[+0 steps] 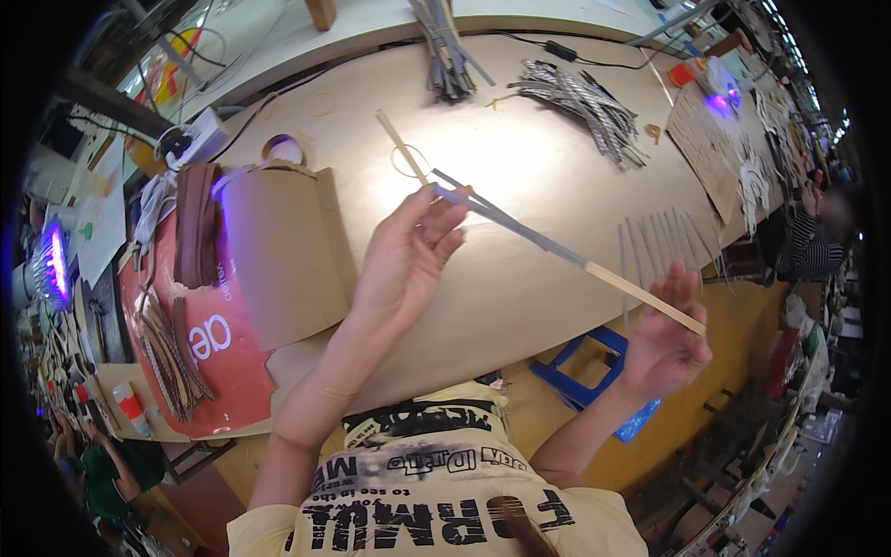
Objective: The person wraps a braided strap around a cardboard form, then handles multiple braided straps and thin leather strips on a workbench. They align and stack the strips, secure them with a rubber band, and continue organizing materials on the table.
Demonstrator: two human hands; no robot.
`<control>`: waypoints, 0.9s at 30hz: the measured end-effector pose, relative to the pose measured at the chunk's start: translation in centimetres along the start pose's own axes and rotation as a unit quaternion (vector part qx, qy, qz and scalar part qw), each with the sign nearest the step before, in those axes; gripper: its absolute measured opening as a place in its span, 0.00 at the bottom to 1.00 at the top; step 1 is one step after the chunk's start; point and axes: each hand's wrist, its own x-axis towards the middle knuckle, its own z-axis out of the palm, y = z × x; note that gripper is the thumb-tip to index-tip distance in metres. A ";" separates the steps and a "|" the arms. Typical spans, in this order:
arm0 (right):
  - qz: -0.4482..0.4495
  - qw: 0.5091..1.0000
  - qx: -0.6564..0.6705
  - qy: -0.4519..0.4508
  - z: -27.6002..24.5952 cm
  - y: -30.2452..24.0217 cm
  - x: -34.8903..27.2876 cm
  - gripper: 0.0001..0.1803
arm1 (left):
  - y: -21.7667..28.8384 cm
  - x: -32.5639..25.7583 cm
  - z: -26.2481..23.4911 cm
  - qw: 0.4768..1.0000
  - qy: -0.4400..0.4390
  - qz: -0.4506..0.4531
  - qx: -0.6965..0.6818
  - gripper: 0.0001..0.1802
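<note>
My left hand (408, 246) is closed in a pinch on a thin grey strip (520, 229), over the middle of the table. A pale tan length (640, 295) continues the strip down to the right. Another tan piece (401, 144) sticks up beyond my left fingers, by a thin ring-shaped band (397, 160). A short grey end also shows past the pinch. My right hand (666, 339) is raised near the table's front edge, fingers loosely bent and apart. The tan end crosses in front of its palm; whether it touches the skin I cannot tell.
Left are a curved brown board (283, 260), brown strips (196, 227) and a tape roll (284, 148). Grey strip bundles lie at the back (450, 70) and back right (585, 107). Thin grey strips (664, 237) overhang the right edge. A blue plastic stool (580, 367) stands below.
</note>
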 end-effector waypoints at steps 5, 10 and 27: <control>-0.059 0.986 0.154 -0.029 -5.6 -6.5 -1.7 0.05 | -5.6 5.4 4.2 0.999 0.028 0.013 0.042 0.09; -0.116 0.977 0.180 -0.005 -9.2 -10.3 -3.5 0.03 | -6.4 8.7 6.5 0.869 -0.095 0.386 0.296 0.10; -0.097 0.983 0.128 0.088 -12.2 -9.6 -3.6 0.03 | -19.7 9.5 2.4 0.435 -0.238 0.315 0.809 0.10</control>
